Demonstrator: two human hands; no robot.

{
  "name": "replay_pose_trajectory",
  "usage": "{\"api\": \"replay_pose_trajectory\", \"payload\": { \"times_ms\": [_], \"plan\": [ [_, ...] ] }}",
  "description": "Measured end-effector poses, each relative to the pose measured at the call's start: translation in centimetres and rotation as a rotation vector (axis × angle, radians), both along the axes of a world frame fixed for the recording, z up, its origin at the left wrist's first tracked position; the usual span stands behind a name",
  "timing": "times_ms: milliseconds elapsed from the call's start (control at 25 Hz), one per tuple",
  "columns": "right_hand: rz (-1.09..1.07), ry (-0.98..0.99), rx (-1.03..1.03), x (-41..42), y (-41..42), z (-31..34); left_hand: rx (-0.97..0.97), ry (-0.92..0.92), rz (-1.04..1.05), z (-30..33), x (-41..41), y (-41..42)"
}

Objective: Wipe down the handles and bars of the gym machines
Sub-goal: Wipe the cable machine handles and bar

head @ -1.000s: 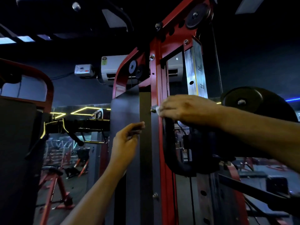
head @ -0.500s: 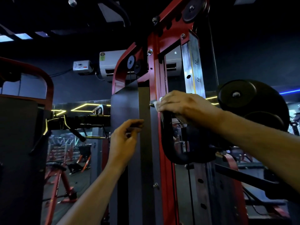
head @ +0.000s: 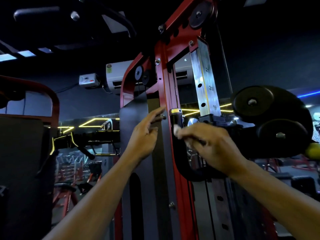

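Two hands show: the left hand (head: 144, 135) and the right hand (head: 210, 148). One black handle (head: 181, 153), one numbered steel post (head: 206, 84). Two black pulley wheels (head: 252, 102) sit at the right.

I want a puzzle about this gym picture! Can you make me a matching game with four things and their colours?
Things:
1. upright post
2. numbered strip
3. round weight plates
4. cloth in the right hand

Colours:
A. black
B. white
C. red
D. shiny silver

Pairs: 1-C, 2-D, 3-A, 4-B
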State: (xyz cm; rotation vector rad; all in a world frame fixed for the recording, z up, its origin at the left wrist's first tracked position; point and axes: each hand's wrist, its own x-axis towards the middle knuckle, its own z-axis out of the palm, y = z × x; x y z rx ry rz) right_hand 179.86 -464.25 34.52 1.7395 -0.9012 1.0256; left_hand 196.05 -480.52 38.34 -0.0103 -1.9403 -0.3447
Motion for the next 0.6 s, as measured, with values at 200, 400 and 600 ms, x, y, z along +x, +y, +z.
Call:
{"api": "replay_pose_trajectory", "payload": {
  "times_ms": [200, 400, 600],
  "plan": [
    [0.29, -0.669, -0.017, 2.1, -1.9, 0.4, 0.009, -0.052, -0.159, 2.6, -2.2, 0.9],
    [0.246, -0.688, 0.073, 1.8, -1.6, -4.1, 0.108, 0.028, -0.294, 1.2, -3.7, 1.8],
    [0.182, -0.609, 0.229, 0.1, -0.3, -7.4, 0.176, 0.111, -0.36, 0.6, -4.3, 1.6]
  ]
}}
